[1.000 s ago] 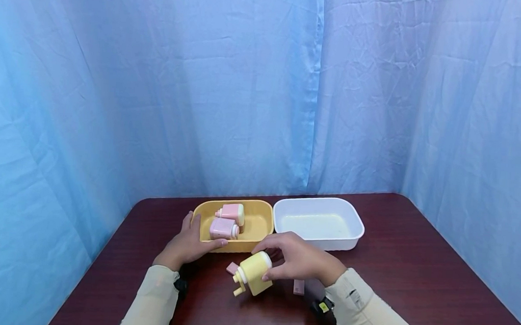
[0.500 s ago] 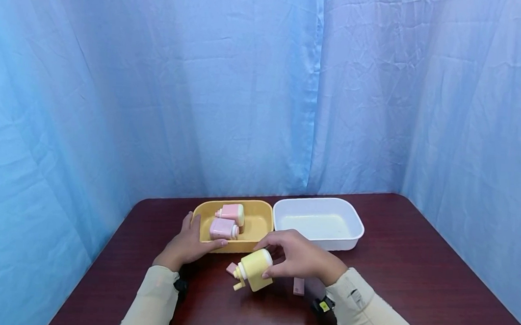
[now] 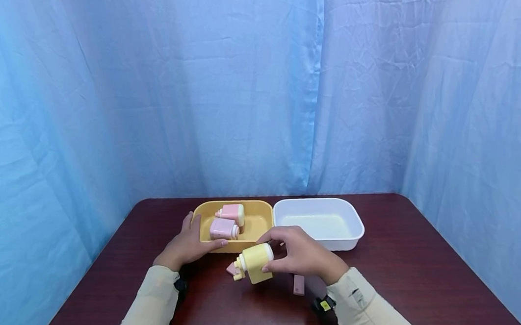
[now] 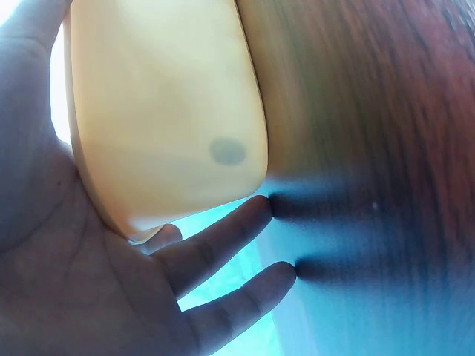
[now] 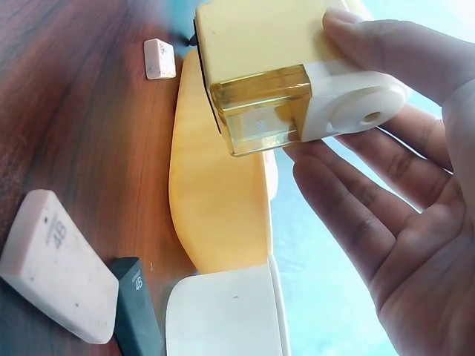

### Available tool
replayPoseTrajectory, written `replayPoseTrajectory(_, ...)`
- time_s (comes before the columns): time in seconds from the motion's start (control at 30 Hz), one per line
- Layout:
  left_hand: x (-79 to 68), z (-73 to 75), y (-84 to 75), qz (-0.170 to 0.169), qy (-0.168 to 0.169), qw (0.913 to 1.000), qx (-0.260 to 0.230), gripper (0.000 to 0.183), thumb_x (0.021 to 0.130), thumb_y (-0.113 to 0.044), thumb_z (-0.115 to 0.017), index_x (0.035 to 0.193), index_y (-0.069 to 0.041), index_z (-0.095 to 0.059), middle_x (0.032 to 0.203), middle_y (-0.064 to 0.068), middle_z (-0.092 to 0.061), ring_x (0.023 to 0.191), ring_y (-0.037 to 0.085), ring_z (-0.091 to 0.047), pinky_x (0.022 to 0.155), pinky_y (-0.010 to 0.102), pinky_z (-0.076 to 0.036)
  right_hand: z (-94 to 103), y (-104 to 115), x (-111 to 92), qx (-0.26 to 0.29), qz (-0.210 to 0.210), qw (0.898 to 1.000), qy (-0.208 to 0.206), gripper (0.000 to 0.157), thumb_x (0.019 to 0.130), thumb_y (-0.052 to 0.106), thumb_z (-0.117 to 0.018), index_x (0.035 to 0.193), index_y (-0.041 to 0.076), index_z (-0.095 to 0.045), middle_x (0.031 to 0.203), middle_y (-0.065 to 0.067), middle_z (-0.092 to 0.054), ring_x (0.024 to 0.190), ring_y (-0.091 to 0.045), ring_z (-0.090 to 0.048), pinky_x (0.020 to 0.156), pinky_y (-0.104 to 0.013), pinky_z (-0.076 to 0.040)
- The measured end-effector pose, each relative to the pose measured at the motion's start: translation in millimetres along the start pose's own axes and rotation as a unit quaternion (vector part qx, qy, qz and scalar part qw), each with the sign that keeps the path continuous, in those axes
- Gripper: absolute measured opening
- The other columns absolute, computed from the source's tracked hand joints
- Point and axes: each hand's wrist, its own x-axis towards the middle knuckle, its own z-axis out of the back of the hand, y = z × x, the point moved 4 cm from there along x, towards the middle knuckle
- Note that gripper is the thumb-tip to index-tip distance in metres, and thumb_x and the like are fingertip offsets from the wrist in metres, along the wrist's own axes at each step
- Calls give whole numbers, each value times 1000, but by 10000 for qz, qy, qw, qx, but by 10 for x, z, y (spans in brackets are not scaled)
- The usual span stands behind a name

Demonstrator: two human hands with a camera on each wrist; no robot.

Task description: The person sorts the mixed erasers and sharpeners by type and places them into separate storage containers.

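From my head, my right hand [image 3: 297,253] pinches a pale-yellow plastic sharpener [image 3: 257,260] with a crank [image 3: 239,276], tilted above the dark-red surface [image 3: 395,282] before pale-blue cloth curtains [image 3: 247,83]. At my left wrist, my left hand [image 4: 111,274], fingers [image 4: 219,241] straight and spread, lies against a yellow plastic tray [image 4: 171,89]. At my right wrist, the sharpener shows a translucent amber drawer [image 5: 256,119] and white end [image 5: 320,107].

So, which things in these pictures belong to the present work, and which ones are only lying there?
Part of the work, it seems:
yellow sharpener, held by the right hand
yellow tray, touched by the left hand
pink sharpener and lilac sharpener, inside that tray

Perhaps only lying about, touched by neither hand:
white tray
pink 4B block
other pink block
dark block
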Motion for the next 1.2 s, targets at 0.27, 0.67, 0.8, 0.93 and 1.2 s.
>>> replayPoseTrajectory(0.27, -1, 0, 1, 42, 13, 10000, -20, 137, 72, -87, -68, 167, -8, -9, 173, 16, 3, 139, 46, -48, 106, 61, -47, 23, -16, 2, 7, -136, 9998, -154, 44, 77, 23, -93, 116, 23, -72, 99, 10, -71, 87, -9, -70, 76, -30, -62)
replayPoseTrajectory(0.67, 2, 2, -7, 45, 14, 10000, -28, 137, 71, -87, -68, 167, -9, -10, 173, 16, 3, 139, 46, -49, 107, 61, -47, 52, -15, 6, -14, -109, 9991, -402, 45, 78, 29, -93, 117, 24, -71, 100, 10, -70, 87, -11, -70, 74, -44, -63)
replayPoseTrajectory(0.8, 10, -6, 8, 15, 12, 10000, -21, 138, 71, -87, -68, 167, -8, -9, 173, 16, 3, 140, 46, -48, 107, 61, -47, 65, -16, 8, -48, -21, 9985, -539, 46, 78, 30, -93, 118, 23, -71, 101, 10, -70, 89, -12, -71, 78, -44, -62)
replayPoseTrajectory(0.93, 16, -11, 9, 42, 11, 10000, -24, 138, 70, -87, -69, 167, -9, -9, 173, 15, 4, 140, 46, -48, 107, 61, -47, 81, -12, 15, -61, -8, 9979, -649, 46, 79, 29, -92, 119, 21, -71, 103, 7, -71, 89, -14, -72, 81, -42, -62)
replayPoseTrajectory(1.2, 8, -5, 8, -77, -5, 10000, -57, 137, 72, -85, -69, 166, -6, -10, 173, 17, 3, 140, 47, -48, 107, 60, -48, 101, -7, 19, 13, -36, 9966, -826, 45, 79, 27, -92, 118, 18, -71, 104, 3, -71, 90, -12, -72, 81, -42, -63)
